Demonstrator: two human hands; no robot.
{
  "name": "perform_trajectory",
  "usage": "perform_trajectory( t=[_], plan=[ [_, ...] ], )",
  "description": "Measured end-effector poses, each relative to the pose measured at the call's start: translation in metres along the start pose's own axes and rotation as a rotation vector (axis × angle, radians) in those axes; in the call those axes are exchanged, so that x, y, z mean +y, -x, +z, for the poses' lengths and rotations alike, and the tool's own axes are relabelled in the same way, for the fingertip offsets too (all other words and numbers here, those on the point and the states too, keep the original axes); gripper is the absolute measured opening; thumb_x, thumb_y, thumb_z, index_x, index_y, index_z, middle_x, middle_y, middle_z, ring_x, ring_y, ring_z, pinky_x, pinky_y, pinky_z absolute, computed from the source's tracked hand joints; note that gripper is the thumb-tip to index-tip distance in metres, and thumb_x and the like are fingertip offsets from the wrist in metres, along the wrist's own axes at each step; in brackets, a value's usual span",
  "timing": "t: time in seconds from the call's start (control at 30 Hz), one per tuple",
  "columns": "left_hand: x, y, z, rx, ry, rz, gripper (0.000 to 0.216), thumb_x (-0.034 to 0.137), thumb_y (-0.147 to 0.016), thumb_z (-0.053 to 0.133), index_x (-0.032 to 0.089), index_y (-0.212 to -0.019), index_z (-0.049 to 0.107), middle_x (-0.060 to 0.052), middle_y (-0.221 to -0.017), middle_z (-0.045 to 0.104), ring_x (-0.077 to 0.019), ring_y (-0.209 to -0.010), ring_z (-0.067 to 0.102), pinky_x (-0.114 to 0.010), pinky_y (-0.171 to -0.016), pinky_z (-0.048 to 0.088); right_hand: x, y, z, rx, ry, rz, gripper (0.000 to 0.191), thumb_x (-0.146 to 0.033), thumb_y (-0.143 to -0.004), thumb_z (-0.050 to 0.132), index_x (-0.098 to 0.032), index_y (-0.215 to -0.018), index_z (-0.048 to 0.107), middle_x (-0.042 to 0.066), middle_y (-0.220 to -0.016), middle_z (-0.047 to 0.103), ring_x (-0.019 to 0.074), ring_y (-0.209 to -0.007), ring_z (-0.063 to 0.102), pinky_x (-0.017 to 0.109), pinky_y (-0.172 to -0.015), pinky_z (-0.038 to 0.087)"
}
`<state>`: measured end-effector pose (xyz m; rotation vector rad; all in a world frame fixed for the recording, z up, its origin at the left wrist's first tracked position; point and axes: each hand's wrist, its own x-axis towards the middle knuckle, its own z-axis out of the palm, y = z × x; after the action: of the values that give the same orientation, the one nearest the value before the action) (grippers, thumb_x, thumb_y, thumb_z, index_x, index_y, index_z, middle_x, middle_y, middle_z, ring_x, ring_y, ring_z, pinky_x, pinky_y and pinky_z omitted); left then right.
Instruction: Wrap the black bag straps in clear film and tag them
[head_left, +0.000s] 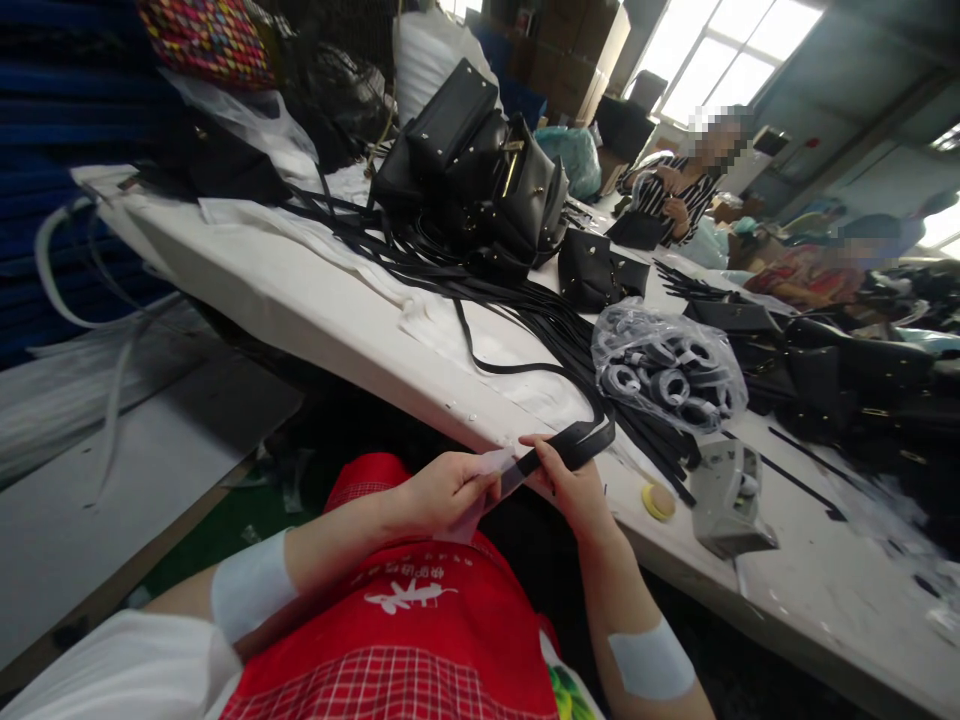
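My left hand (446,492) pinches a pale, translucent strip of paper or tape (491,470) at the end of a black strap (574,444). My right hand (574,490) grips that same black strap just beyond the pale strip, fingers closed over it. Both hands are held just below the near edge of the white worktable (315,300), above my red apron (420,610). The strap runs up onto the table and joins a long bundle of black straps (525,300).
A clear bag of grey rolls (667,370), a grey tape dispenser (731,495) and a small yellow disc (658,502) lie near my right hand. Black handbags (480,170) are piled mid-table. Other people sit at the far end (675,190).
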<state>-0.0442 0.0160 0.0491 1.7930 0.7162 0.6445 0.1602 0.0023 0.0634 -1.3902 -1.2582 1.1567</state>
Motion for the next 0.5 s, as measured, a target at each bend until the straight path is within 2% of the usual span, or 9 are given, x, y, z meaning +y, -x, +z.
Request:
perform_trajectory(
  t=[0.17,0.27,0.37,0.43,0.5],
  plan=[
    [0.002,-0.015,-0.002,0.009,0.107,-0.014,0.051,0.052,-0.096,0.037,0.015,-0.072,0.062,-0.001,-0.067,0.060,-0.0140,-0.063,0.053,-0.025,-0.066,0.042,0.014,-0.004,0.010,-0.008,-0.117,0.069,0.039,-0.051,-0.076,0.070,-0.017,-0.094,0.074,0.004,-0.073,0.065,0.0154,-0.060,0.055,0.027,-0.055,0.046],
    [0.000,-0.014,-0.001,-0.149,0.292,-0.077,0.050,0.056,-0.093,0.044,0.013,-0.078,0.066,-0.006,-0.082,0.067,-0.0162,-0.073,0.059,-0.025,-0.071,0.046,0.019,-0.003,0.011,-0.027,-0.130,0.067,0.040,-0.052,-0.077,0.068,-0.017,-0.097,0.073,0.003,-0.072,0.065,0.0149,-0.059,0.055,0.027,-0.055,0.046],
    [-0.003,-0.013,0.001,-0.246,0.371,-0.136,0.048,0.054,-0.092,0.047,0.012,-0.083,0.067,-0.006,-0.080,0.067,-0.0171,-0.074,0.062,-0.025,-0.070,0.048,0.017,-0.001,0.010,-0.080,-0.020,0.021,0.043,-0.055,-0.084,0.060,-0.018,-0.103,0.073,0.001,-0.064,0.062,0.0148,-0.056,0.052,0.027,-0.053,0.043],
    [-0.007,-0.013,0.002,-0.217,0.305,-0.167,0.046,0.051,-0.093,0.044,0.013,-0.083,0.067,-0.003,-0.069,0.062,-0.0148,-0.062,0.058,-0.023,-0.059,0.046,0.013,0.001,0.004,-0.082,0.129,-0.037,0.044,-0.057,-0.088,0.052,-0.020,-0.102,0.073,0.005,-0.074,0.066,0.0185,-0.067,0.058,0.030,-0.062,0.045],
    [-0.013,-0.013,0.000,-0.167,0.164,-0.134,0.041,0.045,-0.093,0.046,0.014,-0.081,0.068,-0.002,-0.064,0.060,-0.0138,-0.057,0.055,-0.022,-0.055,0.044,0.007,0.003,-0.007,-0.034,0.292,-0.059,0.048,-0.059,-0.091,0.046,-0.021,-0.091,0.076,0.008,-0.078,0.068,0.0218,-0.074,0.061,0.032,-0.068,0.045]
  ],
)
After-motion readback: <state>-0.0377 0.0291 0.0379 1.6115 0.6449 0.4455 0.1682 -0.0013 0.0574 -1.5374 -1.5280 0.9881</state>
